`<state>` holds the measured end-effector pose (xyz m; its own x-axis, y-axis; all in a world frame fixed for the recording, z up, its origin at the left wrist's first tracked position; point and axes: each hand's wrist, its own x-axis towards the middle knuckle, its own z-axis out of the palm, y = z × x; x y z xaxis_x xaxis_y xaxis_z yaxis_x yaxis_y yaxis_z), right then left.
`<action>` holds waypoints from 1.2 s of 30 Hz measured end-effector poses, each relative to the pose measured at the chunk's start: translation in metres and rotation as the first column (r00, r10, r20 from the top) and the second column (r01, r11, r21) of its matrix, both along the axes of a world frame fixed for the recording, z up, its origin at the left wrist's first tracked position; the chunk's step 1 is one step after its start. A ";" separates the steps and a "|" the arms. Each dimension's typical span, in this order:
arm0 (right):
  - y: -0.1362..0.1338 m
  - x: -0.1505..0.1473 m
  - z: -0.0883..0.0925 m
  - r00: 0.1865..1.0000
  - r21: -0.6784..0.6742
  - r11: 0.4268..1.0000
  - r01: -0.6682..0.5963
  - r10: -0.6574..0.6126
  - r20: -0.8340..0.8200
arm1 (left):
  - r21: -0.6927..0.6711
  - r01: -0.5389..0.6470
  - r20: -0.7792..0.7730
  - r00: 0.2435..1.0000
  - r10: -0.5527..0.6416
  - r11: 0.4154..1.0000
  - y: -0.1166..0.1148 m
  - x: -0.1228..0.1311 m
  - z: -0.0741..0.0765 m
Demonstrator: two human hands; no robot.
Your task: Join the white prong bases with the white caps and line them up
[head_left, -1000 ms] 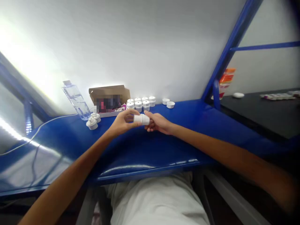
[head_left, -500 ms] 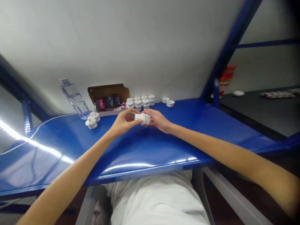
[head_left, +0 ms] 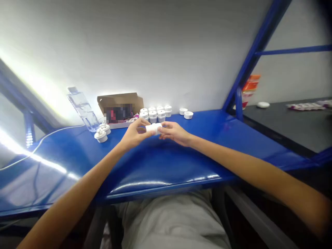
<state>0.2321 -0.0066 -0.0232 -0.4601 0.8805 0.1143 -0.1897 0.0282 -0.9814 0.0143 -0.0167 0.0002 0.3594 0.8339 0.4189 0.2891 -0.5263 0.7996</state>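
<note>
A white cylindrical plastic fitting lies sideways between my two hands, just above the blue table. My left hand is closed round its left end, thumb along the near side. On the other end, the fingers of my right hand are pinched. Behind the hands stands a group of similar white round fittings, upright in rows. Two open white caps sit to the right of the group. Off to the left are two white pieces with raised tops. My fingers hide part of the held fitting.
An open cardboard box with dark and pink contents is against the wall. A clear water bottle leans left of it, by a white cable. Blue frame posts rise at both sides. A dark surface adjoins on the right.
The fitting has shifted slightly left and up and turned a little. My right-hand fingers have moved from behind its right end to its near side. The picture has brightened along the wall.
</note>
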 end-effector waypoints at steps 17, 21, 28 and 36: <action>0.053 0.044 -0.004 0.644 0.602 0.737 0.307 -0.627 0.439 | 0.409 0.213 -0.577 0.814 0.071 0.887 -0.005 0.008 -0.016; 0.077 0.073 -0.009 0.412 0.777 0.547 0.311 -0.815 0.408 | 0.303 0.223 -0.602 0.799 0.004 0.927 -0.005 0.006 -0.017; 0.080 0.079 -0.019 0.366 0.821 0.477 0.313 -0.859 0.359 | 0.266 0.225 -0.621 0.784 -0.012 0.937 -0.003 0.005 -0.020; 0.072 0.069 -0.018 0.376 0.848 0.499 0.181 -0.831 0.409 | 0.266 0.230 -0.602 0.798 -0.026 0.936 -0.001 0.003 -0.022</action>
